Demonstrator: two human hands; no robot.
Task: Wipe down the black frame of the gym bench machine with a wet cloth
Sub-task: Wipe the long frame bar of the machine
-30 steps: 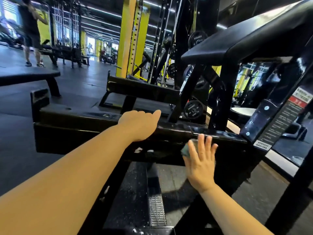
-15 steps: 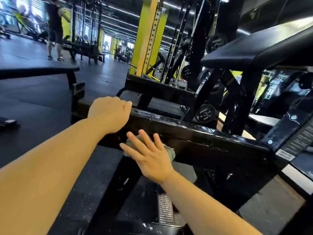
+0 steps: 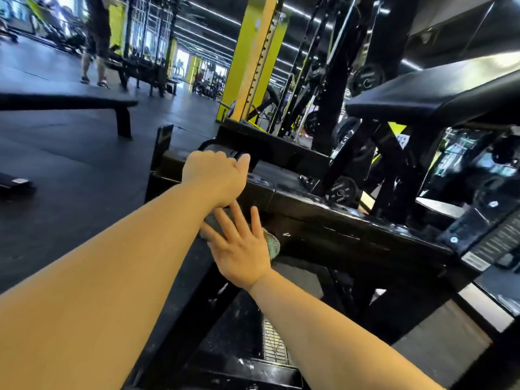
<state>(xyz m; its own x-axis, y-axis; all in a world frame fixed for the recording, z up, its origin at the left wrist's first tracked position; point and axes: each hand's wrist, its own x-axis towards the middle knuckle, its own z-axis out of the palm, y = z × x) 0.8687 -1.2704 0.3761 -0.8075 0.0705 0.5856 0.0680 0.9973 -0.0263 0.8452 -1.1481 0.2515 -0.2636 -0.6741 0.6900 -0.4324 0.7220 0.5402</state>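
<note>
The black frame beam (image 3: 323, 218) of the bench machine runs from centre left to lower right, glossy and wet-looking. My right hand (image 3: 239, 249) lies flat with spread fingers against the beam's near side, pressing a greenish cloth (image 3: 272, 244) whose edge shows to the right of the palm. My left hand (image 3: 211, 178) rests on top of the beam just above it, fingers curled over the far edge, thumb pointing up. The black padded bench seat (image 3: 422, 99) rises at the upper right.
A flat bench (image 3: 70, 104) stands to the left on the dark rubber floor. A person (image 3: 95, 38) stands far back left. Yellow columns (image 3: 250, 57), racks and weight plates (image 3: 340, 190) crowd behind the beam. A ribbed metal footplate (image 3: 271, 342) lies below.
My right hand has slid the cloth leftward along the beam, from its right part to just under my left hand. My left hand also shifted left along the top.
</note>
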